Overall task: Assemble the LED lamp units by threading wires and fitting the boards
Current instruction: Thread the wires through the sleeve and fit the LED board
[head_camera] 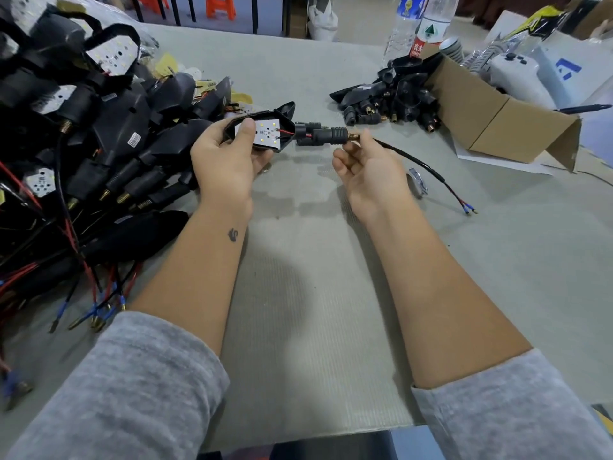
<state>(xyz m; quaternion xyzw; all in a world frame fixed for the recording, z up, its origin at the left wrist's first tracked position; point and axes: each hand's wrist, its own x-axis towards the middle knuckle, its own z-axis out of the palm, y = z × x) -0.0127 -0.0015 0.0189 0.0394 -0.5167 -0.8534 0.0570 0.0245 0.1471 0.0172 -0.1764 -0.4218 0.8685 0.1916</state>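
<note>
My left hand [225, 157] grips a black lamp housing [280, 114] with a white LED board [265, 132] in it; the thumb presses on the board. Red and black wires run from the board into a black ribbed stem [318, 134] with a brass threaded end [353, 135]. My right hand [368, 167] pinches the black cable [414, 161] just where it leaves the brass end. The cable trails right across the table to its blue and red stripped tips [469, 210].
A big heap of assembled black lamp units with wires [83, 144] fills the left side. A smaller pile of black housings and stems [391, 101] lies by an open cardboard box [497, 121]. Water bottles [428, 24] stand at the back. A small metal piece [418, 182] lies near my right hand.
</note>
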